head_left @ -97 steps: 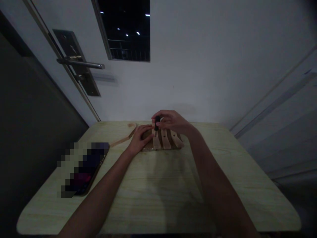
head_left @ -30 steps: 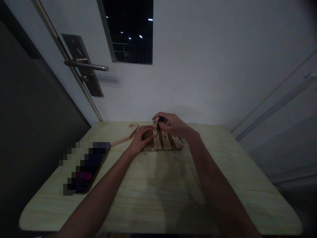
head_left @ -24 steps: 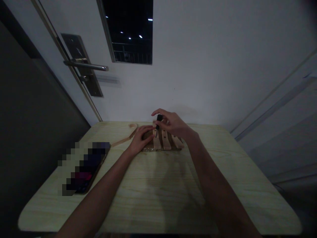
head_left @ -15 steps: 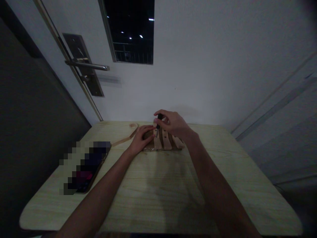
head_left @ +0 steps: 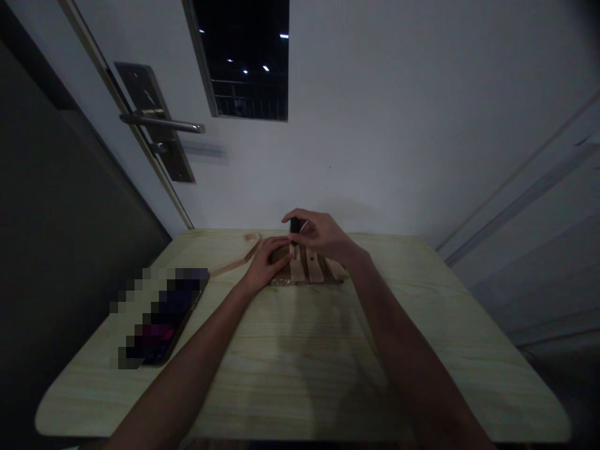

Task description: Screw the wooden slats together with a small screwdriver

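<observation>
A brown board [head_left: 281,273] lies on the table with several pale wooden strips across it, at least one with a dark hole. My left hand [head_left: 263,265] holds down the board's left end, its thumb and fingertips against the leftmost strip [head_left: 297,270]. Fingers of my right hand [head_left: 323,234] are closed around the black handle of a screwdriver [head_left: 295,230], which stands nearly upright over that strip. Its tip meets the strip near my left fingertips; exact contact is too small to tell. A loose wooden hook [head_left: 232,265] lies left of my left hand.
A phone [head_left: 175,312], partly pixelated, lies on the left of the pale wood table [head_left: 262,375]. Behind the table's far edge stands a white door [head_left: 375,125] with a metal lever handle [head_left: 173,124] and a dark window [head_left: 248,62].
My right hand has moved slightly left with the screwdriver, which is now more upright and lower on the leftmost strip. My left hand stays on the board.
</observation>
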